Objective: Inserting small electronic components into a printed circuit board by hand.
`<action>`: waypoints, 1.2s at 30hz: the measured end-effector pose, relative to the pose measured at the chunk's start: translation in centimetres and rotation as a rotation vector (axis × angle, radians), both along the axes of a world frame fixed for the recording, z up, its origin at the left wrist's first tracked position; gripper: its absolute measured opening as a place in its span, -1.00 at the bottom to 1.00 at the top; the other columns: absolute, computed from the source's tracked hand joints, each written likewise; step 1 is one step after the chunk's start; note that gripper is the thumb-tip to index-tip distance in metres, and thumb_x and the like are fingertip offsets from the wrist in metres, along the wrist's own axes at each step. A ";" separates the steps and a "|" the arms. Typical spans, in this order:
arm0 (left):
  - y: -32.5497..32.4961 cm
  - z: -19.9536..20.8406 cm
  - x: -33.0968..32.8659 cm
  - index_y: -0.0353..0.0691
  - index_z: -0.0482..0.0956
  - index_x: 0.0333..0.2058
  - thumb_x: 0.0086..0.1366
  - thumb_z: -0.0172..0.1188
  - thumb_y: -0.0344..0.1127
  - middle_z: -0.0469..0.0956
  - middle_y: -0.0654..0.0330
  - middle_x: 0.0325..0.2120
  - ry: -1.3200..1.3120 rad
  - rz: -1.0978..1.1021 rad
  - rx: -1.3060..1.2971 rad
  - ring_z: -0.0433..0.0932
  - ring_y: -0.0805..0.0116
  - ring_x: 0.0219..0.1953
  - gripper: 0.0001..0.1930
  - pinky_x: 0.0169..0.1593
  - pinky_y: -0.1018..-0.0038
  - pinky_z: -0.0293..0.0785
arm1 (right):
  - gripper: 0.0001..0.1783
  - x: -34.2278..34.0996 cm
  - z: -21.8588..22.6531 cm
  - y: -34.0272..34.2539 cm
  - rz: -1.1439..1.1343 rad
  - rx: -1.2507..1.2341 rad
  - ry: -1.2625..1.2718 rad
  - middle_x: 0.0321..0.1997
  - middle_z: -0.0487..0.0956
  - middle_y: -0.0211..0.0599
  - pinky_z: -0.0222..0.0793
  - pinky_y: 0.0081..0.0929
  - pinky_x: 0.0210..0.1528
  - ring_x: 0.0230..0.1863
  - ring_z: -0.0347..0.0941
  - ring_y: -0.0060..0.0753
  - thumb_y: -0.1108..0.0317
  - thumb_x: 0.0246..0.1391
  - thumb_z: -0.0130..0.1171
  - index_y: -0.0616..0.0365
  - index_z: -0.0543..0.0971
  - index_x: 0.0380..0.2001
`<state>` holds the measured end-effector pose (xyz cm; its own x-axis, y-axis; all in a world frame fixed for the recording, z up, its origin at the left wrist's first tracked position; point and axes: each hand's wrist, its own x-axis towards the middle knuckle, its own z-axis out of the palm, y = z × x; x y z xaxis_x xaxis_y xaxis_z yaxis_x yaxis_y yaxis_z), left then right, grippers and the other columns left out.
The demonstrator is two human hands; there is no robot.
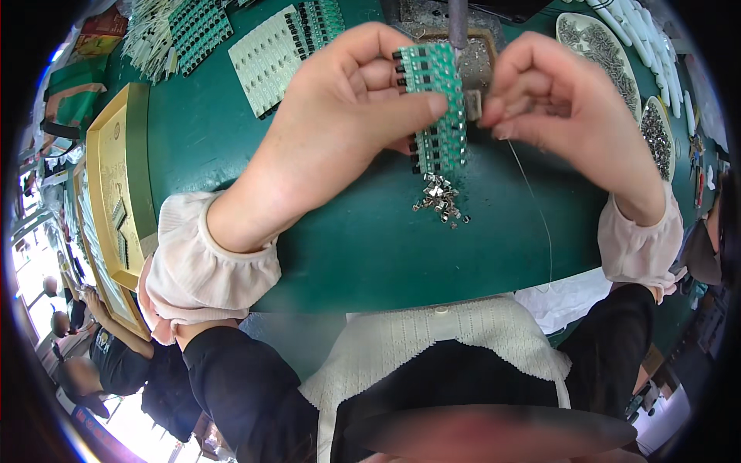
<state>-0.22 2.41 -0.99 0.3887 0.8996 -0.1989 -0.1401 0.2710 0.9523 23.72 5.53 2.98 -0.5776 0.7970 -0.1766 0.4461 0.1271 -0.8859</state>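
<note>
My left hand (340, 116) grips a green circuit board panel (434, 143), thumb across its face, black parts along its left edge. The panel stands tilted over the table in front of a grey rod-shaped tool, which looks like a soldering iron (458, 27). My right hand (575, 116) is closed in a pinch just right of the panel. From its fingertips a thin silvery wire (540, 204), apparently solder, hangs down toward the table's front edge. Under the panel's lower end lies a small heap of shiny metal pieces (440, 202).
Behind the panel sits a dirty metal tray (480, 58). More board panels (262, 65) lie at the back left. A gold-coloured box (116, 185) stands on the left. White dishes of small metal parts (594, 46) are at the back right. Other people sit at far left.
</note>
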 end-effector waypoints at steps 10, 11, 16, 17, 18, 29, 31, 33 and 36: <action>0.6 1.2 0.0 -0.30 0.40 -0.03 0.31 0.21 -0.60 0.65 0.17 -0.17 -0.163 0.117 -0.171 0.61 0.56 -0.26 -0.71 -0.23 0.63 0.53 | -0.92 -0.5 -1.5 -1.3 -0.095 0.202 0.098 -0.59 0.37 -0.64 0.02 -0.78 -0.57 -0.61 0.19 -0.85 0.44 0.35 0.07 0.17 0.41 -0.15; 0.6 1.3 -0.1 -0.31 0.40 -0.04 0.31 0.22 -0.60 0.64 0.17 -0.17 -0.138 0.114 -0.160 0.60 0.57 -0.27 -0.71 -0.23 0.64 0.53 | -0.90 -0.5 -1.5 -1.3 -0.098 0.226 0.093 -0.59 0.36 -0.65 0.01 -0.79 -0.56 -0.61 0.18 -0.86 0.44 0.35 0.06 0.18 0.42 -0.13; 0.3 2.2 0.0 -0.30 0.39 -0.05 0.29 0.24 -0.61 0.64 0.18 -0.18 -0.098 0.133 -0.112 0.59 0.59 -0.28 -0.70 -0.23 0.67 0.52 | -0.90 -0.6 -1.6 -1.3 -0.095 0.294 0.087 -0.58 0.37 -0.65 0.01 -0.80 -0.56 -0.60 0.19 -0.87 0.44 0.35 0.06 0.19 0.42 -0.13; 0.3 2.2 0.0 -0.30 0.39 -0.05 0.29 0.25 -0.60 0.64 0.18 -0.18 -0.086 0.132 -0.106 0.59 0.60 -0.28 -0.69 -0.24 0.67 0.52 | -0.90 -0.6 -1.6 -1.3 -0.104 0.313 0.101 -0.58 0.37 -0.64 0.02 -0.80 -0.56 -0.60 0.19 -0.87 0.45 0.35 0.06 0.19 0.42 -0.13; 0.3 2.3 -0.1 -0.31 0.40 -0.05 0.28 0.25 -0.60 0.64 0.19 -0.18 -0.073 0.133 -0.099 0.58 0.61 -0.29 -0.69 -0.24 0.67 0.52 | -0.90 -0.6 -1.7 -1.3 -0.102 0.312 0.102 -0.58 0.37 -0.64 0.02 -0.80 -0.56 -0.60 0.19 -0.87 0.45 0.35 0.06 0.19 0.42 -0.13; 4.1 -2.1 -0.6 -0.33 0.41 -0.07 0.26 0.27 -0.63 0.65 0.18 -0.22 -0.349 -0.073 0.427 0.58 0.62 -0.32 -0.70 -0.25 0.68 0.52 | -0.87 -1.2 -0.5 -0.6 0.037 0.435 0.004 -0.60 0.42 -0.52 0.03 -0.75 -0.60 -0.65 0.23 -0.81 0.46 0.27 0.17 0.24 0.42 -0.28; 4.1 -1.7 -0.1 -0.33 0.41 -0.08 0.25 0.27 -0.63 0.65 0.17 -0.23 -0.576 -0.274 0.862 0.59 0.61 -0.32 -0.70 -0.25 0.68 0.52 | -0.88 -1.0 -0.7 -0.3 0.025 0.443 -0.001 -0.60 0.41 -0.54 0.01 -0.75 -0.59 -0.65 0.21 -0.83 0.48 0.25 0.18 0.25 0.43 -0.28; 1.1 1.5 -0.3 -0.33 0.41 -0.09 0.25 0.27 -0.64 0.65 0.17 -0.23 -0.087 0.115 0.034 0.59 0.60 -0.31 -0.69 -0.25 0.67 0.53 | -0.88 -1.0 -1.0 -0.4 0.010 0.451 -0.008 -0.59 0.39 -0.56 0.00 -0.74 -0.58 -0.65 0.18 -0.85 0.49 0.24 0.19 0.26 0.45 -0.28; 0.8 1.6 -0.6 -0.33 0.41 -0.09 0.25 0.27 -0.64 0.65 0.16 -0.23 -0.097 0.144 0.027 0.60 0.59 -0.30 -0.69 -0.24 0.67 0.53 | -0.88 -2.2 -0.4 -1.3 -0.037 0.383 0.052 -0.58 0.40 -0.55 0.01 -0.75 -0.59 -0.65 0.18 -0.84 0.48 0.24 0.19 0.25 0.44 -0.29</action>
